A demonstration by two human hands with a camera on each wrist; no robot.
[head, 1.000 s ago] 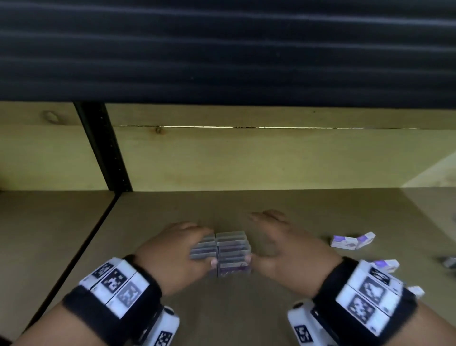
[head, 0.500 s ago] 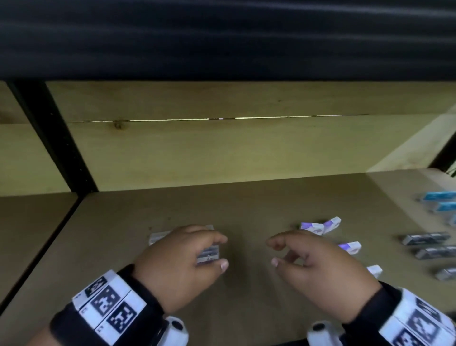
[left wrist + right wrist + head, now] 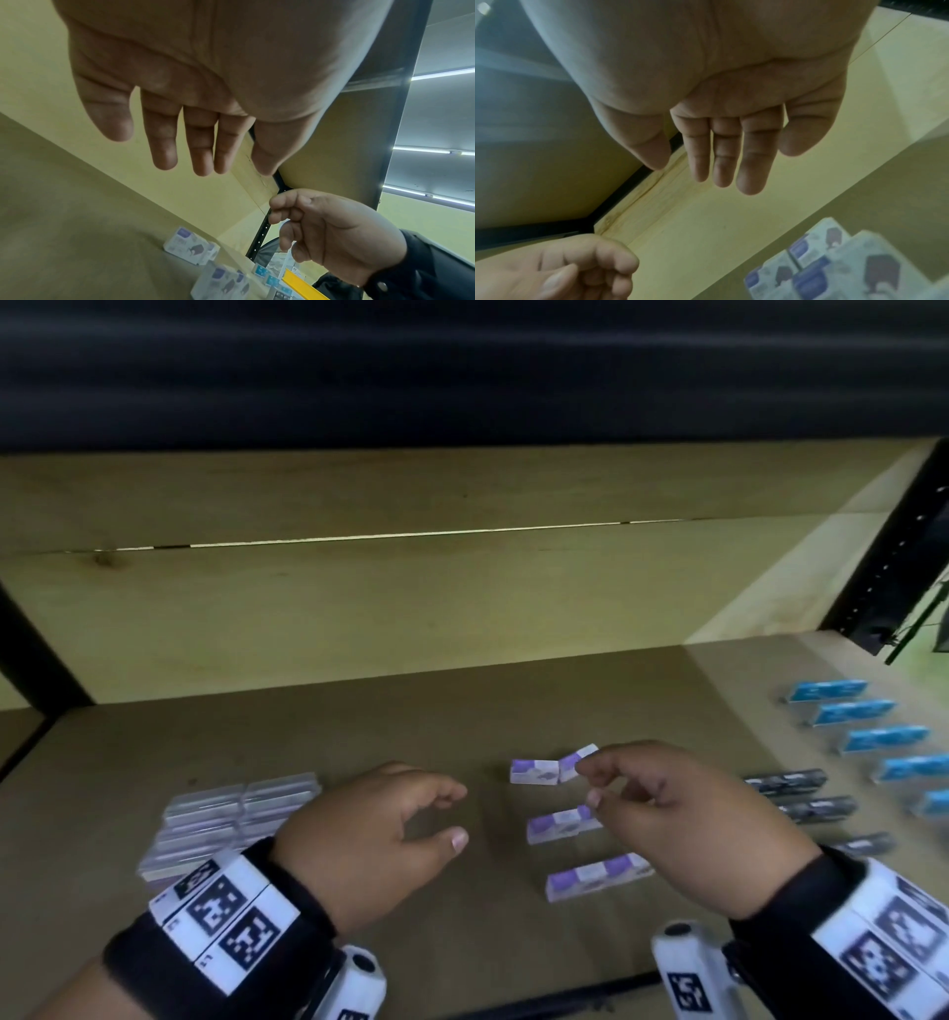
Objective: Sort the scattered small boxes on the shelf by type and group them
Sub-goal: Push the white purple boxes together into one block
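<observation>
A tidy block of grey-lilac boxes (image 3: 231, 819) lies on the wooden shelf (image 3: 513, 701) at the left. My left hand (image 3: 452, 814) hovers just right of it, fingers loosely curled and holding nothing. Several white-and-purple boxes lie scattered mid-shelf: a touching pair (image 3: 549, 768), one below it (image 3: 560, 825), and another nearer me (image 3: 595, 875). My right hand (image 3: 590, 783) hangs over them with relaxed fingers near the pair, empty. In the wrist views both hands (image 3: 210, 168) (image 3: 706, 174) show loose, empty fingers, and white-purple boxes (image 3: 834, 263) lie below.
A column of blue boxes (image 3: 852, 711) stands at the far right, with dark grey boxes (image 3: 791, 783) in a row beside it. A black upright (image 3: 893, 557) bounds the shelf at the right, another (image 3: 31, 654) at the left. The wooden back wall (image 3: 411, 608) is close behind.
Both hands let go of the grey-lilac block and moved right. The head view swung right, bringing the blue and dark boxes into sight. My right hand now hovers over the purple boxes.
</observation>
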